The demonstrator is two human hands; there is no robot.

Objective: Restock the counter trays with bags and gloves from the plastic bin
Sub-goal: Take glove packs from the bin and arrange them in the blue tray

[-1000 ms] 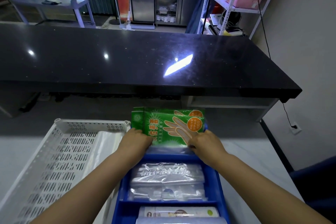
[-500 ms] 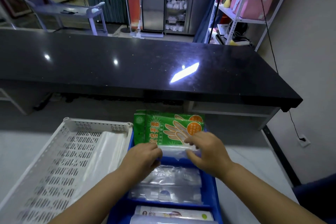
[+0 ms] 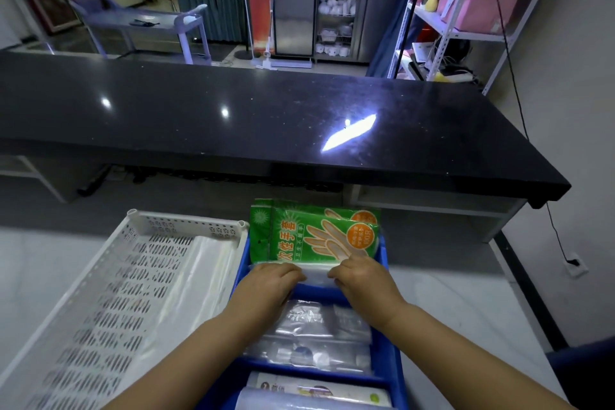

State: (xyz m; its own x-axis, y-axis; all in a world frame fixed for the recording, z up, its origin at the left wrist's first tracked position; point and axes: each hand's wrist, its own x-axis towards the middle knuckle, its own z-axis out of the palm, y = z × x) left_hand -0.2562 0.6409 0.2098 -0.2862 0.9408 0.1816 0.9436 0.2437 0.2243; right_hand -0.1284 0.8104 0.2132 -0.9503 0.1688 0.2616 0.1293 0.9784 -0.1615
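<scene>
**Both hands at the far end of the blue tray**

The blue tray (image 3: pixel 389 280) sits at 6 o'clock on a pale counter (image 3: pixel 466 303), with the white bin (image 3: pixel 186 226) touching its side at 8 o'clock. Green glove packs (image 3: pixel 312 233) stand upright in the tray's far compartment, at 12 o'clock from the hands. Just in front of them lies a clear pack (image 3: pixel 316 275).

The left hand (image 3: pixel 269 283) rests knuckles up with its fingers curled down onto the left end of the clear pack. The right hand (image 3: pixel 361 276) does the same at the right end, fingertips touching the foot of the glove packs. Whether either hand truly grips the pack cannot be told.

Clear bag packs (image 3: pixel 316 333) fill the middle compartment under the wrists. A printed roll (image 3: pixel 319 389) lies in the nearest compartment. A black countertop (image 3: pixel 233 116) spans from 9 to 3 o'clock beyond.
</scene>
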